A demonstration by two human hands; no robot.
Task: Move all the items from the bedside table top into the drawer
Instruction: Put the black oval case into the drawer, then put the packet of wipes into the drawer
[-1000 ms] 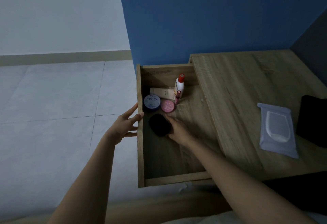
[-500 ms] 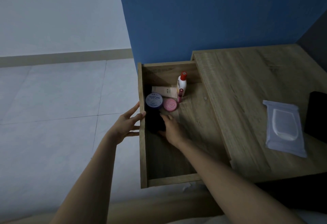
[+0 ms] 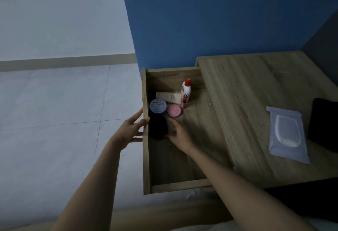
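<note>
Your left hand [image 3: 130, 130] grips the drawer [image 3: 146, 157] front; your right hand [image 3: 180, 135], fingers loosely spread, touches the black object [image 3: 158, 128] at the blue jar's [image 3: 157, 106] 6 o'clock.

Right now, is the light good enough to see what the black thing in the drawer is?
Head view: dim, bluish, no glare. The black object beside the right hand is a featureless dark shape, so no. The blue jar label stays readable. Wide-angle lens bends the drawer edges.

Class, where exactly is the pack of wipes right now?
In the head view, the pack of wipes lies flat on the bedside table top, right of the open drawer, beside a black object.
</note>
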